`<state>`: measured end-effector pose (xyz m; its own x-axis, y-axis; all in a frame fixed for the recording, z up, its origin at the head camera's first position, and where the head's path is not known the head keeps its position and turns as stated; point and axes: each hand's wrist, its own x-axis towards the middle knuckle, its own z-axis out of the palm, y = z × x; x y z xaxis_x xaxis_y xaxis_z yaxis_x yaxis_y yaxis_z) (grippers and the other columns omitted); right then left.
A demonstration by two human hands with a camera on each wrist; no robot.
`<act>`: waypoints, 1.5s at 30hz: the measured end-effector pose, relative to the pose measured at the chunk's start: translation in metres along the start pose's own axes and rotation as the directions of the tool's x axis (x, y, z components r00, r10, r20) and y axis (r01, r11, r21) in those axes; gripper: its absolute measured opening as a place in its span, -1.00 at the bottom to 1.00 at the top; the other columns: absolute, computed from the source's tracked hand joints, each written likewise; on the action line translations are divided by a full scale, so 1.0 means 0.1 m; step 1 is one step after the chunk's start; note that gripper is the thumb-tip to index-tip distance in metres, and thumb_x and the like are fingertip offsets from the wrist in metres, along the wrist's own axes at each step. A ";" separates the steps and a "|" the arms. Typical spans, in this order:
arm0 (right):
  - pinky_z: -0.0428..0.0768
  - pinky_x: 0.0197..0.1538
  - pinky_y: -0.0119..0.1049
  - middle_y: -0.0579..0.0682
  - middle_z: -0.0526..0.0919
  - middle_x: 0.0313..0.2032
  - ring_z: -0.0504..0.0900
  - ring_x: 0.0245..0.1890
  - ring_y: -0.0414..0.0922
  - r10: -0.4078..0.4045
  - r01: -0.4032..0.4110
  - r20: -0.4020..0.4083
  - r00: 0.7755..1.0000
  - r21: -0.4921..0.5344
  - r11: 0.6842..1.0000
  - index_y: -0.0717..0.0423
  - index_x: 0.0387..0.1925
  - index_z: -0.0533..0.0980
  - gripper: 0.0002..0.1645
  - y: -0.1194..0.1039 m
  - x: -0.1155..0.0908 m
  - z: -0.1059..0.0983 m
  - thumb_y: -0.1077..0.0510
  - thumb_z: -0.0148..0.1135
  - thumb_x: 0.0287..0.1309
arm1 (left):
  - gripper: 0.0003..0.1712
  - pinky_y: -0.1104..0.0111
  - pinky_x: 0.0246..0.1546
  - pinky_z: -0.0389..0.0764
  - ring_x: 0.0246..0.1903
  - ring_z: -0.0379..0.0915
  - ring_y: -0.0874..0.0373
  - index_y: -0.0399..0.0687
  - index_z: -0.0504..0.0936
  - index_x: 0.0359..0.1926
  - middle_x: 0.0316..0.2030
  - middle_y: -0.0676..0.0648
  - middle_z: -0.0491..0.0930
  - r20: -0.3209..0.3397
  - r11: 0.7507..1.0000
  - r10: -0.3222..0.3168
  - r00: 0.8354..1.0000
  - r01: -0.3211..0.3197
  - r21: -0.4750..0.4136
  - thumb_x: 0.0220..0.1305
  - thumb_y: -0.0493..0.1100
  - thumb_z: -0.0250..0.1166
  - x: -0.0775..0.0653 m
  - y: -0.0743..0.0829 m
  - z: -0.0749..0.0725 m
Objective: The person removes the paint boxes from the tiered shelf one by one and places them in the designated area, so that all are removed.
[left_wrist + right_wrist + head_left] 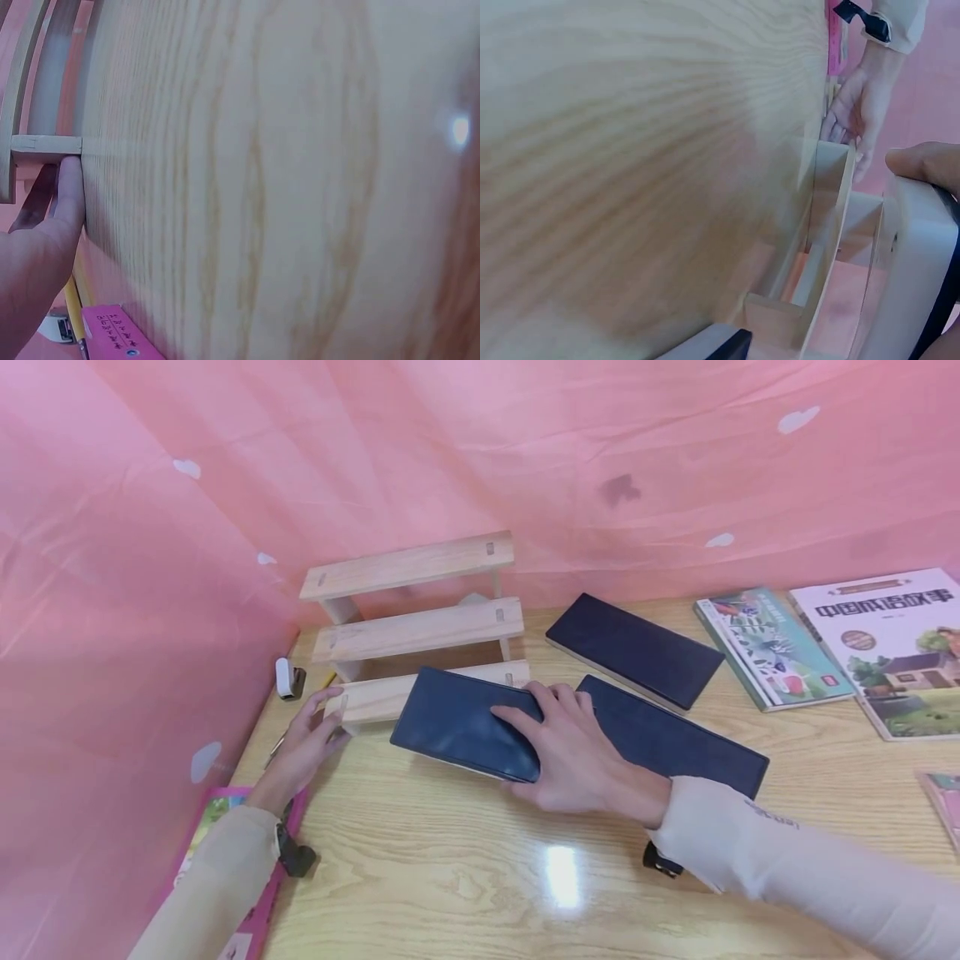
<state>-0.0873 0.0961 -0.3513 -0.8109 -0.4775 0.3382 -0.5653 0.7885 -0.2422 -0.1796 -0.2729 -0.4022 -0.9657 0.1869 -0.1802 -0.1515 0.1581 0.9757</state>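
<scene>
My right hand (577, 756) holds a flat dark-topped rectangular slab (457, 718) with a pale side, fingers spread over its top and thumb at the near edge. Its far end overlaps the lowest step of a three-tier wooden rack (408, 568) in the head view. From the right wrist, the slab's thick white side (911, 262) shows beside the rack. At the rack's left end, my left hand (303, 752) touches the lowest step with extended fingers. Seen from the left wrist, fingers (71, 187) reach the step's end support (46, 144).
Two similar dark-topped slabs (637, 647) lie right of the rack. Beyond them are a green-covered book (776, 647) and a white picture book (892, 652). A white-and-black stapler-like item (288, 678) sits at left, a pink-edged book (258, 918) under the left forearm. Pink cloth (480, 452) hangs behind.
</scene>
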 end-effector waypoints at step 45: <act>0.18 -0.07 0.08 0.14 0.33 0.06 0.25 0.04 0.12 0.149 -0.151 0.093 0.985 0.024 0.988 -0.21 0.14 0.36 -0.08 -0.17 -0.81 0.29 -0.38 0.30 -0.39 | -0.52 0.23 0.10 0.33 0.18 0.11 -0.01 0.18 0.12 0.28 0.23 -0.13 -0.01 0.014 1.000 -0.012 1.000 0.012 0.017 0.37 -0.10 -0.06 -0.03 0.00 0.01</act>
<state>-0.0164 0.1105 -0.4008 -0.8964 -0.3891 0.2122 -0.4395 0.8422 -0.3122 -0.1770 -0.2728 -0.4017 -0.9608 0.1982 -0.1937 -0.1592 0.1772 0.9712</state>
